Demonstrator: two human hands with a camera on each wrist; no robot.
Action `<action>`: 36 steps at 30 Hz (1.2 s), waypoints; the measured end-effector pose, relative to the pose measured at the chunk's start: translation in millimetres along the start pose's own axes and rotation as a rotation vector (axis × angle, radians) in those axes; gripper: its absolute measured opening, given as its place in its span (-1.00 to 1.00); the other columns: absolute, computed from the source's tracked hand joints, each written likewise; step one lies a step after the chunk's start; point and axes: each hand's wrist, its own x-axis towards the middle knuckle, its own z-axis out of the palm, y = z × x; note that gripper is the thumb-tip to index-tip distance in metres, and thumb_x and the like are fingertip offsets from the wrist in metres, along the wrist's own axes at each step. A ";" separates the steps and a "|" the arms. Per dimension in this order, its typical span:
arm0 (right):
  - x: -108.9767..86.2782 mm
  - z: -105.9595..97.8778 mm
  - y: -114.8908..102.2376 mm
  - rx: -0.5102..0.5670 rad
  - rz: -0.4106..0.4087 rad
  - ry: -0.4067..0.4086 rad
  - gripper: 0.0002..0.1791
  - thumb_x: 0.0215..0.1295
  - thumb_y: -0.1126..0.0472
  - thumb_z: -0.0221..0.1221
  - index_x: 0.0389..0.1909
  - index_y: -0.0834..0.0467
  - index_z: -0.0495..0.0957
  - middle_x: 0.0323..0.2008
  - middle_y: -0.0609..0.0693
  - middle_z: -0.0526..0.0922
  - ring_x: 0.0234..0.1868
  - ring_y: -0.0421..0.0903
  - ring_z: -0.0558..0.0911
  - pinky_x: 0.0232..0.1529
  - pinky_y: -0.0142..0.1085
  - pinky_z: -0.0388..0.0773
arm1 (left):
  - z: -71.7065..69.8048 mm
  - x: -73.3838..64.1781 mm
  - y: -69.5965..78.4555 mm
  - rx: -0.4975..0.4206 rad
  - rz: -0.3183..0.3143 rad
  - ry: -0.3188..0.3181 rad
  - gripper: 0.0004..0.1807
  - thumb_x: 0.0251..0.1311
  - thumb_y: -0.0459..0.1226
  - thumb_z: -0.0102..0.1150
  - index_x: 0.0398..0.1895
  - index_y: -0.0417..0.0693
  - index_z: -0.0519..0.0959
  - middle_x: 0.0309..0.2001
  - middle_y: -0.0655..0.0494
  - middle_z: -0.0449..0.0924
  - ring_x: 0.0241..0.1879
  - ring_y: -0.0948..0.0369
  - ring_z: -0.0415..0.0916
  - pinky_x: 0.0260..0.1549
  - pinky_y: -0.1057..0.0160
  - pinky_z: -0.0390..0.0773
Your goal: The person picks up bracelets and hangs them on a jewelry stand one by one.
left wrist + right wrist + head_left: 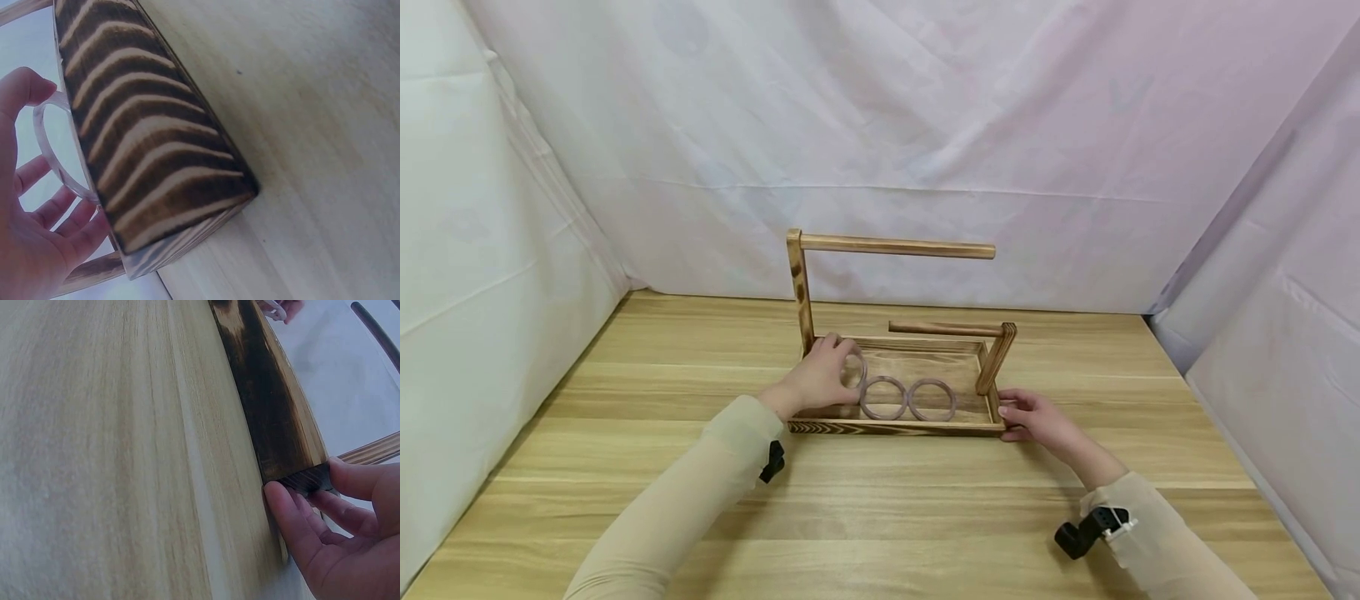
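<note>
A brown wooden display rack with a shallow tray base stands on the table, one tall bar and one low bar rising from its ends. Inside the tray's left end, my left hand holds a pale purple translucent bangle between thumb and fingers. The left wrist view shows this bangle partly behind the tray's front wall. Two more bangles, one in the middle and one to its right, are in the tray. My right hand grips the tray's right end, its thumb at the rim.
The tall post rises close behind my left hand, carrying the upper bar. The short slanted post holds the lower bar near my right hand. White cloth hangs behind the wooden table.
</note>
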 end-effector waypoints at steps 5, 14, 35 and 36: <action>-0.8 0.6 -0.9 -0.002 -0.001 0.004 -0.43 0.40 0.33 -0.08 0.30 0.54 0.00 0.01 0.30 0.40 -0.27 -0.23 0.54 -0.19 -0.31 0.63 | -1.3 0.5 0.2 -0.049 -0.005 0.000 -0.34 -0.06 -0.05 0.34 0.15 0.00 0.37 0.12 -0.10 0.29 0.14 -0.03 0.26 0.02 -0.03 0.47; -0.9 0.4 -0.3 0.004 -0.008 0.005 -0.44 0.39 0.34 -0.09 0.29 0.55 0.01 0.00 0.29 0.42 -0.28 -0.23 0.55 -0.19 -0.31 0.63 | -2.5 3.0 1.5 -0.062 0.002 0.031 -0.37 -0.02 -0.03 0.30 0.14 -0.01 0.37 0.10 -0.12 0.32 0.08 -0.03 0.31 -0.02 -0.03 0.47; -0.9 1.3 -1.5 -0.014 -0.002 0.003 -0.44 0.41 0.32 -0.10 0.30 0.54 0.01 0.01 0.34 0.41 -0.26 -0.22 0.56 -0.18 -0.29 0.63 | -8.4 7.9 6.3 -0.147 0.018 0.093 -0.36 -0.07 -0.14 0.32 0.14 -0.05 0.35 0.09 -0.07 0.32 0.00 0.03 0.36 -0.02 0.04 0.48; -0.9 1.3 -1.3 -0.018 -0.002 0.004 -0.43 0.41 0.31 -0.09 0.31 0.54 0.01 0.00 0.33 0.42 -0.26 -0.22 0.56 -0.18 -0.29 0.63 | -8.5 8.2 6.5 -0.149 0.017 0.095 -0.36 -0.07 -0.14 0.32 0.14 -0.04 0.35 0.09 -0.07 0.32 0.00 0.03 0.36 -0.01 0.04 0.47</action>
